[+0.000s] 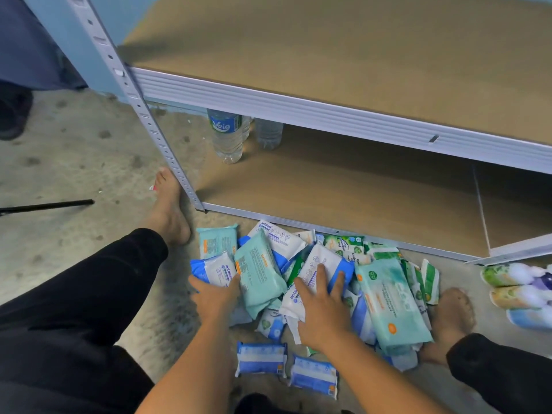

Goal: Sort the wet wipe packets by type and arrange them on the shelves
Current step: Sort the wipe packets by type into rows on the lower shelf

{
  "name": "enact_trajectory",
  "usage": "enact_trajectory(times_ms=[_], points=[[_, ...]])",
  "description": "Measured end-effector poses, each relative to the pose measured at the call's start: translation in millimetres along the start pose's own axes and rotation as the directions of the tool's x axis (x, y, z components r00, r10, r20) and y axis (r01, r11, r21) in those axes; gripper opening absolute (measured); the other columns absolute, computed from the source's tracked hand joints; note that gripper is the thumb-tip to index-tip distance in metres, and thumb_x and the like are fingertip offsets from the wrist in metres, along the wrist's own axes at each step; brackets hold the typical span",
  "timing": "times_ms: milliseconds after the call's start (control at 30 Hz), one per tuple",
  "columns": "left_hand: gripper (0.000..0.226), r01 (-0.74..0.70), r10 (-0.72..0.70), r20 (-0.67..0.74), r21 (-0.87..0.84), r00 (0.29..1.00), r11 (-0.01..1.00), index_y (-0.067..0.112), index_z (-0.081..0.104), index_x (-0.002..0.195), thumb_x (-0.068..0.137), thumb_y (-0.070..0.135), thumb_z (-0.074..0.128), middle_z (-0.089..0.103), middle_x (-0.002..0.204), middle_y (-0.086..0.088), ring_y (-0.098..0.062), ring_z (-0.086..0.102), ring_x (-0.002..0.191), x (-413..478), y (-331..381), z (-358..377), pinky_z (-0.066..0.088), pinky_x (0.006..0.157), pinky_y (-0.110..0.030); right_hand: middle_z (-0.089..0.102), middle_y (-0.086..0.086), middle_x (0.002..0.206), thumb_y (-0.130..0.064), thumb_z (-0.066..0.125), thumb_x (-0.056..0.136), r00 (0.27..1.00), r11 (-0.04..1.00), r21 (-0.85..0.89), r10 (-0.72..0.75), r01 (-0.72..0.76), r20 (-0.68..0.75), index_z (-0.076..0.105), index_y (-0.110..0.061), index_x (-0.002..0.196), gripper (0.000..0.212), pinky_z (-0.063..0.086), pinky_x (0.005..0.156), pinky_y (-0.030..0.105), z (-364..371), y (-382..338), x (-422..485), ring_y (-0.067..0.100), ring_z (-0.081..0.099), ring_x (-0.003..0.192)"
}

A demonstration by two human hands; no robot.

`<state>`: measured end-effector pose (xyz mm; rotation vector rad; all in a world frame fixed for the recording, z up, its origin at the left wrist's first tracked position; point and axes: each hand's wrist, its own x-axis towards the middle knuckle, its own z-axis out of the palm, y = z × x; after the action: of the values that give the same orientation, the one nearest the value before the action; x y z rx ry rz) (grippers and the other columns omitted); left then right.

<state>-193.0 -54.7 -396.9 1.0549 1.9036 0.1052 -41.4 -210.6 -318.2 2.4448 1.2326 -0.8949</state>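
Person's squatting on the grey concrete floor [74, 162] right in front of the grey metal rack w/ brown board shelves [343, 189]. The mixed heap of soft plastic wet wipe packets [367, 294] lies on the floor between the bare feet, just short of the btm shelf, prob. so sorted ones can go straight in. The shelf parts in view hold no packets yet, only two clear plastic water bottles [227, 138], one w/ a blue label reading something like "Waig".

The right hand [322, 312] lies flat on a white-and-blue packet [319, 264], fingers spread & straight. Its grip is wide and holds nothing; I'd guess it's pinning or raking that type out. The left hand [215, 295] is at the edge of a second white-and-blue packet [210, 270], beside a pale teal packet [260, 273]. Its fingertips are tucked out of sight, so can't tell if that grip has closed on anything.

Labels: the white-and-blue ones read "antabax". Teal ones carry an orange tab + small print, too small to read. The print on the green-and-white packets [343, 245] at the back isn't legible either. Two small blue packets [260, 357] lie apart nearest the person, and a blurry green/purple lot [519, 291] sits off to the right, maybe types set aside.
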Motion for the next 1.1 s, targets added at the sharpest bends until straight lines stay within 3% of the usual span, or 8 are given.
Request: enact_trajectory(times_ms=[267,467,567,700,833,900,967,1100], points=[[0.089,-0.030,0.029,-0.013,-0.042,0.999,0.999,0.015,0.032,0.120,0.060,0.046,0.091,0.050,0.121,-0.011,-0.034,0.056,0.113,15.6,-5.9,-9.6,0.051,0.092,-0.053,-0.008,0.001,0.165,-0.039,0.060,0.083,0.997,0.992,0.108,-0.058,0.064,-0.054,0.011,-0.041,0.153,0.085,0.049,0.101,0.051,-10.0,14.9,-0.5,0.049,-0.009,0.149],[0.075,-0.075,0.072,-0.071,-0.043,0.995,0.996,0.016,0.031,0.110,0.066,0.035,0.089,0.052,0.113,-0.011,-0.031,0.056,0.090,-10.6,1.5,-29.7,0.046,0.070,-0.042,0.032,-0.016,0.147,-0.028,0.058,0.072,0.985,0.914,0.388,-0.062,0.120,-0.158,0.035,-0.042,0.144,0.077,0.047,0.098,0.037,-29.2,39.5,-17.6,0.019,0.040,0.133],[0.078,-0.156,0.150,-0.096,-0.055,0.984,0.986,0.015,0.033,0.110,0.062,0.038,0.091,0.053,0.112,-0.009,-0.033,0.060,0.095,-27.4,12.7,-40.5,0.049,0.072,-0.044,0.044,-0.017,0.135,-0.011,0.064,0.076,0.983,0.735,0.664,-0.017,0.136,-0.183,0.050,-0.045,0.131,0.066,0.045,0.090,0.025,-36.3,56.3,-30.4,0.012,0.051,0.121],[0.073,-0.288,0.273,-0.135,-0.102,0.952,0.952,0.020,0.031,0.105,0.063,0.041,0.087,0.060,0.103,-0.005,-0.031,0.063,0.089,-56.1,33.4,-55.6,0.052,0.074,-0.044,0.060,-0.010,0.112,-0.001,0.059,0.081,0.970,0.366,0.923,0.155,0.120,-0.187,0.061,-0.037,0.115,0.049,0.043,0.053,0.024,-54.2,75.6,-53.9,0.016,0.050,0.058],[0.089,-0.312,0.289,-0.131,-0.228,0.948,0.922,0.022,0.030,0.128,0.064,0.046,0.087,0.060,0.108,-0.001,-0.030,0.063,0.096,-82.5,53.3,-63.1,0.054,0.088,-0.045,0.057,0.014,0.077,-0.022,0.064,0.050,0.956,-0.162,0.986,0.294,0.042,0.008,0.057,-0.015,0.084,0.036,0.046,0.067,0.040,-57.4,96.8,-63.8,0.027,0.054,0.065],[0.101,-0.297,0.289,-0.075,-0.327,0.954,0.897,0.021,0.027,0.137,0.063,0.044,0.090,0.058,0.111,0.000,-0.028,0.062,0.098,-93.6,58.8,-60.3,0.054,0.092,-0.045,0.069,0.023,0.096,-0.020,0.060,0.073,0.967,-0.415,0.908,0.203,-0.055,0.151,0.060,-0.008,0.093,0.024,0.052,0.085,0.061,-53.8,102.2,-71.5,0.041,0.067,0.089],[0.096,-0.240,0.266,-0.007,-0.452,0.964,0.859,0.019,0.030,0.133,0.064,0.038,0.094,0.056,0.112,0.001,-0.024,0.062,0.098,-103.6,61.7,-53.2,0.055,0.089,-0.044,0.070,0.026,0.114,-0.016,0.053,0.091,0.964,-0.453,0.883,0.157,-0.121,0.213,0.062,-0.003,0.114,0.027,0.045,0.096,0.071,-45.2,108.4,-76.6,0.049,0.066,0.105],[0.099,-0.096,0.207,0.128,-0.579,0.970,0.809,0.021,0.033,0.129,0.057,0.037,0.098,0.060,0.109,0.003,-0.021,0.066,0.096,-112.7,63.9,-36.4,0.058,0.087,-0.048,0.072,0.023,0.112,-0.025,0.068,0.087,0.971,-0.416,0.898,0.117,-0.144,0.210,0.065,-0.007,0.121,0.039,0.053,0.092,0.060,-30.7,110.0,-81.8,0.044,0.070,0.100]])
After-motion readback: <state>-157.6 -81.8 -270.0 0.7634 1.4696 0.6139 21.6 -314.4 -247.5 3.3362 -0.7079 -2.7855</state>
